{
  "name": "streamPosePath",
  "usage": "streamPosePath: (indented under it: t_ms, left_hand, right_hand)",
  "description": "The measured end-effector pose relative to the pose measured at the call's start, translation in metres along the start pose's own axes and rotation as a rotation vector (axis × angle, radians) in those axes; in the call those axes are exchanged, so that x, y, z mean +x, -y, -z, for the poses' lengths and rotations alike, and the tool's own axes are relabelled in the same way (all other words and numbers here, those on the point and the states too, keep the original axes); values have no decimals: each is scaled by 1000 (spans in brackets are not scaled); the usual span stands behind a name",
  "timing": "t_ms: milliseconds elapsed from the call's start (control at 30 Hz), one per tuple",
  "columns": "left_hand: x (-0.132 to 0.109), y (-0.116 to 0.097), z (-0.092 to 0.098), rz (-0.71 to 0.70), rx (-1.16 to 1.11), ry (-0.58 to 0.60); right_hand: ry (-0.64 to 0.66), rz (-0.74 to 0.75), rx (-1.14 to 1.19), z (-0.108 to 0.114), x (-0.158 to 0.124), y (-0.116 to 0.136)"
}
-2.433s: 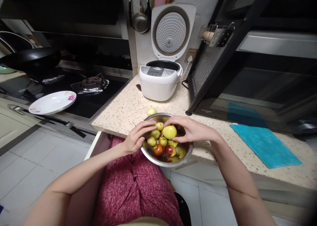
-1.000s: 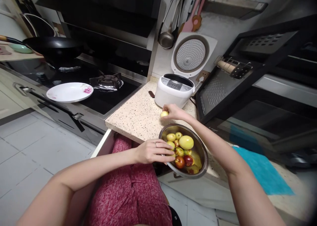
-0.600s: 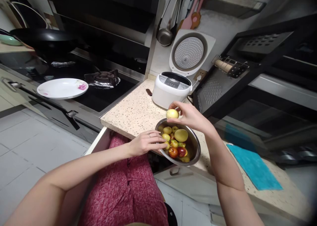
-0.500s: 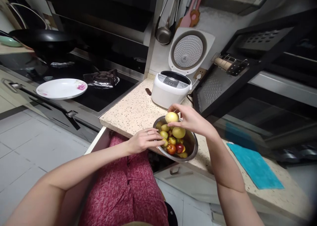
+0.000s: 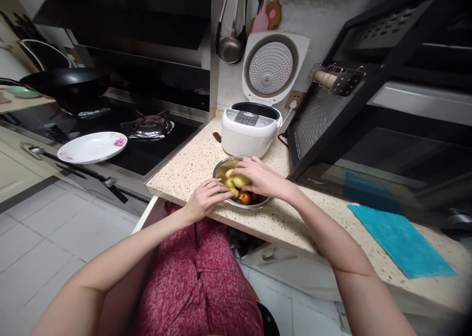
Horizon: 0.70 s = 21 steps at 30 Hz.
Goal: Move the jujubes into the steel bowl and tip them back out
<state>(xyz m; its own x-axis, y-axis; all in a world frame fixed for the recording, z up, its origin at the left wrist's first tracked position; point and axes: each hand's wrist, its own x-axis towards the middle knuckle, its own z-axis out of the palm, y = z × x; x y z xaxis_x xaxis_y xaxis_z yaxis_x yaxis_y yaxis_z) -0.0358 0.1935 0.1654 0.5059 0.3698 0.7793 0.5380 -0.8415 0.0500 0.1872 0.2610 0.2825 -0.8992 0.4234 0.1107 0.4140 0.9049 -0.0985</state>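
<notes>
A steel bowl (image 5: 250,206) holds several yellow-green and reddish-brown fruits (image 5: 245,197) that look like jujubes. It stands at the counter's front edge, before the rice cooker. My left hand (image 5: 206,198), with a ring on it, grips the near left rim, fingers reaching over it against the fruits; the thumb is hidden. Over the right side of the bowl, my right hand (image 5: 261,177) curls its fingers round a yellow-green jujube (image 5: 241,181). That hand covers part of the contents and the right rim.
Behind the bowl stands a white rice cooker (image 5: 249,129), lid raised. A teal cloth (image 5: 401,240) lies on the counter (image 5: 180,166) at right, beside a dark oven (image 5: 368,149). At left are a flowered plate (image 5: 90,148), a burner (image 5: 152,126) and a black wok (image 5: 70,83).
The bowl has moved back onto the counter, away from my body. My right hand has lowered into it with the pale fruit that it held above the rim. My left hand stays at the rim.
</notes>
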Motion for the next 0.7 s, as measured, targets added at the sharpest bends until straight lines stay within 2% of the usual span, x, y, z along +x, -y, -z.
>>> streamPosePath:
  t_ms: [167,300,433,633,700]
  left_hand:
    - [0,0,-1,8,-36,-6]
    - [-1,1,-2,17,-35,0]
    - [0,1,-1,14,-49,-10]
    - [0,1,0,14,-74,0]
    - [-1,1,1,21,-77,7]
  right_hand:
    - [-4,55,-11,-9,2,-2]
    - [18,46,25,-7,2,-2]
    - [27,8,94,10,-3,-8]
    - [-180,-134,90,44,-25,-38]
    - [-199,-193,87,48,-31,-51]
